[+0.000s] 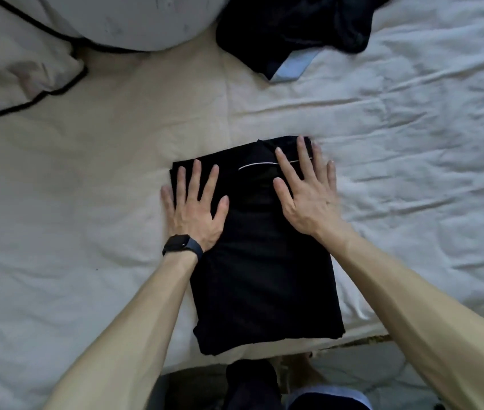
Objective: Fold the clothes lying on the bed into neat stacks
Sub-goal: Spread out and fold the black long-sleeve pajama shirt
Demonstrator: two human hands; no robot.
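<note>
A black garment (261, 276), folded into a long rectangle with a thin white piping line near its far end, lies on the bed close to the near edge. My left hand (196, 205), a dark watch on its wrist, presses flat on the garment's far left corner with fingers spread. My right hand (306, 190) lies flat on the far right part, fingers straight and covering the end of the piping. A loose heap of dark clothes (291, 28) with a light blue strip sits at the far side of the bed.
The bed is covered by a wrinkled white sheet (412, 143). A cream pillow with black piping (19, 69) and a pale rounded cushion (134, 19) lie at the far left. The bed's near edge and the floor show below the garment.
</note>
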